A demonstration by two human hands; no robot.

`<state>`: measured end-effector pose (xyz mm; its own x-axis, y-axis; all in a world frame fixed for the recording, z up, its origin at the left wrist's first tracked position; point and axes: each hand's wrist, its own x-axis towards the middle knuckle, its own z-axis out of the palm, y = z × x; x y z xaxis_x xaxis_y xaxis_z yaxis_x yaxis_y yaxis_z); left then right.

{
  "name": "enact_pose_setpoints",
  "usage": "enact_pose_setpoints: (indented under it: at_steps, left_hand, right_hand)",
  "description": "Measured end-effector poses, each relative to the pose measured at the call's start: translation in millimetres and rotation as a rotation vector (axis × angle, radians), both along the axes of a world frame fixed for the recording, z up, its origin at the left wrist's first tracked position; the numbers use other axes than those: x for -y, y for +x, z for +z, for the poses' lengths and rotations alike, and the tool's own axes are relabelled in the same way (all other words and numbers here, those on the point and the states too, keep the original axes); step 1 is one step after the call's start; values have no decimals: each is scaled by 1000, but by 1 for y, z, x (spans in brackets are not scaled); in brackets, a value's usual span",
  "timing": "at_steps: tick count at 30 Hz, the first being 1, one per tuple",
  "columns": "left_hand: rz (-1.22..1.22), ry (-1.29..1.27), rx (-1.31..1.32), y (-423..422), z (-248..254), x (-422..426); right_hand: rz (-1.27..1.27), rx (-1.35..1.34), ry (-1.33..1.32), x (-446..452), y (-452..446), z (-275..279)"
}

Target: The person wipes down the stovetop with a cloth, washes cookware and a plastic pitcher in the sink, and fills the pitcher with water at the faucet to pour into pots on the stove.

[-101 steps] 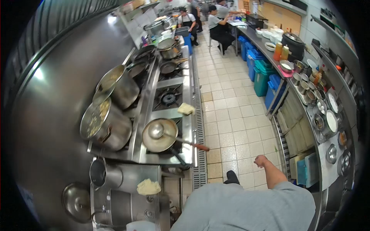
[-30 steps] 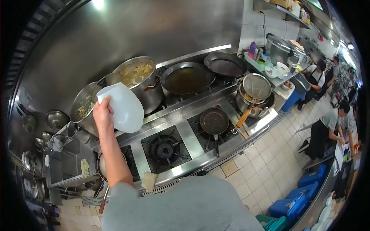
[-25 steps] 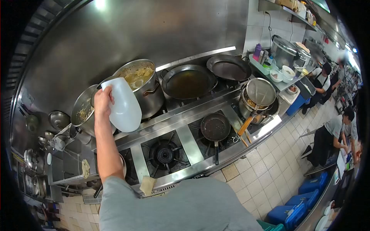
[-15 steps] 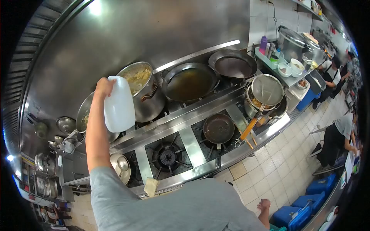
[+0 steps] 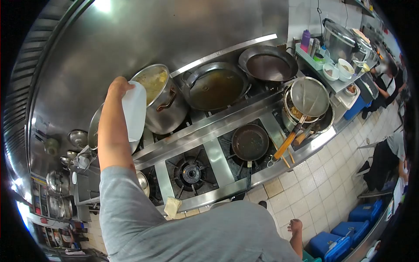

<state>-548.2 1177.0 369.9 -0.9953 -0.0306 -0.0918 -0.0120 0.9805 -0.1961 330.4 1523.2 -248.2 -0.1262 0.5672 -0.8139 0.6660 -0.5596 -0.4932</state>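
Observation:
My left hand (image 5: 118,87) is closed on the upper end of a white plastic jug (image 5: 135,111), with the arm stretched forward over the stove. The jug hangs beside a tall steel stockpot (image 5: 166,114) that holds liquid with yellowish pieces in it. Behind my forearm, a wide steel pan (image 5: 94,126) is largely hidden by the arm and jug. Low on the right, away from the stove, my right hand (image 5: 295,227) hangs over the tiled floor with its fingers loosely bent and nothing visible in it.
Two woks (image 5: 216,87) with dark liquid stand along the back. A small frying pan (image 5: 250,142) sits on a front burner, near a strainer (image 5: 310,97) resting over a pot. A folded cloth (image 5: 173,207) lies on the front edge. Blue bins (image 5: 329,246) and co-workers are at right.
The jug has turned and now shows a narrower side, shifting slightly left and up with my left hand. The view has moved a little. My right hand stays low at the right.

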Motion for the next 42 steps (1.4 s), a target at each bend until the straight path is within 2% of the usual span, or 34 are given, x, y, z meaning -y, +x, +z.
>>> enact_pose_setpoints:
  at_steps: [2, 4, 6, 8, 14, 17, 20, 24, 30, 33, 35, 38, 41, 42]
  left_hand:
    - [-51, -16, 16, -8, -1, -1]
    - [-89, -48, 7, -21, -5, -1]
    - [-128, -76, -4, -31, -9, -4]
    - [-23, -95, 29, -39, -12, -10]
    - [134, -225, 93, -33, -17, -52]
    - [3, -294, 57, -19, -19, -63]
    - [129, -313, 136, -34, -23, -73]
    - [76, -372, 67, -24, -31, -81]
    - [-102, -261, -42, 9, -45, -74]
    - [-155, -200, -165, 46, -42, -78]
    - [-177, -92, -363, 57, -44, -71]
    - [-181, -36, -467, 132, -23, -71]
    - [-161, 99, -637, 208, -30, -52]
    - [-157, 197, -711, 226, -47, -38]
  right_hand:
    - [-55, 68, -141, 14, 27, 0]
    - [-125, 85, -174, 30, 78, -34]
    - [-196, 100, -204, 40, 94, -32]
    - [-269, 109, -181, 55, 110, -17]
    - [-266, 127, -134, 81, 108, 8]
    - [-264, 65, -143, 86, 98, 4]
    - [-268, 51, -112, 91, 84, 5]
    - [-239, 37, -100, 93, 75, 11]
    - [-231, 65, -114, 91, 94, 8]
    - [-164, 28, -131, 75, 112, -7]
    - [-73, -14, -127, 59, 123, -18]
    - [75, -73, -112, 25, 140, -41]
    - [130, -142, -152, -21, 153, -73]
    - [122, -181, -181, -38, 157, -90]
